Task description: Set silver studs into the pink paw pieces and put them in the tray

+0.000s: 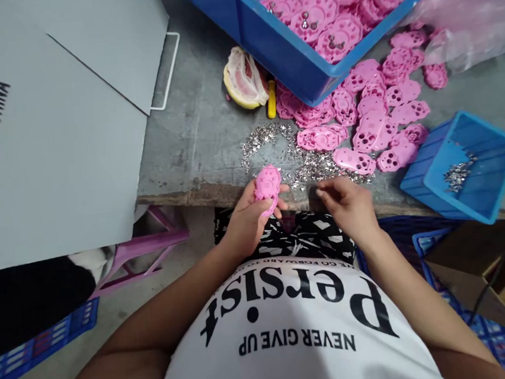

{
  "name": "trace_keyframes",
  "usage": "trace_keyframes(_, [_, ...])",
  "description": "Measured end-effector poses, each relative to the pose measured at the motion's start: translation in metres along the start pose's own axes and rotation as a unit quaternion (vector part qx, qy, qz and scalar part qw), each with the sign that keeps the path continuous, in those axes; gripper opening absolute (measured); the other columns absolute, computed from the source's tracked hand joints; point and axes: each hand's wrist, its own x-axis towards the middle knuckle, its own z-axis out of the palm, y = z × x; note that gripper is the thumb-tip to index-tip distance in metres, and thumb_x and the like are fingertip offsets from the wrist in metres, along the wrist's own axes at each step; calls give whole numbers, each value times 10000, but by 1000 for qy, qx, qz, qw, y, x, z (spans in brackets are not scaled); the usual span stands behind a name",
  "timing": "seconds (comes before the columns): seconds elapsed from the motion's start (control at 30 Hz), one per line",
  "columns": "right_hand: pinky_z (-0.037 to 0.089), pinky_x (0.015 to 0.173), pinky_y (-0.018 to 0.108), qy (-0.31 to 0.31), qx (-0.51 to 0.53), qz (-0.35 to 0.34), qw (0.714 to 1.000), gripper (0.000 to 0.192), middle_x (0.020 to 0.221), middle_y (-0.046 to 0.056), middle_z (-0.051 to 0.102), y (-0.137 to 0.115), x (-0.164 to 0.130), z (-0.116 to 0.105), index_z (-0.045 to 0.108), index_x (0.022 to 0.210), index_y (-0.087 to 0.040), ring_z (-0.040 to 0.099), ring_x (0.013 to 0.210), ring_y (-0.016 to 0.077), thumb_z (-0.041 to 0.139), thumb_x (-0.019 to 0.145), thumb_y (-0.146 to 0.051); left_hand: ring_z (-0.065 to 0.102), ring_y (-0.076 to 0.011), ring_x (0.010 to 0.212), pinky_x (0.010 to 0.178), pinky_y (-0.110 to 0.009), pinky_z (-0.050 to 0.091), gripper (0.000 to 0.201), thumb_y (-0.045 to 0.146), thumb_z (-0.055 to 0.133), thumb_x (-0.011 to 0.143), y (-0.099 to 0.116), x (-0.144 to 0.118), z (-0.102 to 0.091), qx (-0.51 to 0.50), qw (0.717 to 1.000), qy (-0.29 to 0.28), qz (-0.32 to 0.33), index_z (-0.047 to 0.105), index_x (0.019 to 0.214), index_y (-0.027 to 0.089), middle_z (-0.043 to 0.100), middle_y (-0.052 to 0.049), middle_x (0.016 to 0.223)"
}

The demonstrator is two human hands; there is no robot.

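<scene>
OK, head view: your left hand (pixel 246 220) has its fingers wrapped around a pink plastic oval piece with a scalloped edge (pixel 268 182), held just off the front edge of the grey, worn surface (pixel 186 154). Another pink part shows right below it by your thumb; can't tell if the two are joined.

Your right hand (pixel 352 206) is at the same edge, fingers curled in, thumb and index close together beside the scattered small shiny silver metal bits (pixel 317 164). Can't tell if they pinch one.

Beyond the bits: a heap of loose pink plastic pieces (pixel 372 130), some overlapping, most to the right. Behind them, a large blue plastic bin (pixel 281 46) full of similar pink parts. Right of your right hand, a small open blue plastic bin (pixel 426 164) with more silver bits inside. Left of the large bin, a cut yellow-skinned citrus fruit (pixel 244 80) next to a yellow handle (pixel 271 99).
</scene>
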Motion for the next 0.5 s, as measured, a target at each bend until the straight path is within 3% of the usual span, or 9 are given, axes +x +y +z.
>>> trace_keyframes(0.17, [465, 660, 360, -33, -142, -38, 989, 221, 951, 92, 751, -11, 2, 12, 761, 1002, -240, 685, 818, 262, 548, 979, -296, 623, -137, 755, 692, -283, 469, 438, 128, 622, 727, 7, -1, 5, -45, 998, 26, -43, 564, 1153, 212, 709, -36, 989])
trace_keyframes(0.33, [302, 551, 329, -73, -244, -71, 964, 244, 977, 78, 729, -21, 10, 17, 770, 1021, -268, 626, 730, 211, 534, 1005, -329, 602, -130, 738, 654, -274, 457, 351, 169, 651, 730, 9, 1, 7, -42, 997, 21, -68, 582, 1074, 188, 681, -33, 969])
trace_keyframes(0.43, [275, 545, 343, -96, -258, -80, 958, 266, 981, 100, 712, -19, 14, 20, 745, 974, -243, 612, 751, 219, 485, 1018, -275, 599, -127, 716, 622, -269, 448, 298, 244, 698, 766, 11, 3, 10, -28, 997, 7, -76, 601, 1037, 166, 681, -44, 950])
trace_keyframes(0.5, [326, 577, 343, -76, -214, -73, 971, 248, 987, 116, 701, -17, 15, 21, 704, 952, -221, 617, 802, 235, 465, 1014, -249, 589, -116, 686, 612, -265, 444, 269, 263, 703, 782, 13, 6, 13, 3, 998, 1, -68, 605, 1006, 154, 681, -42, 920])
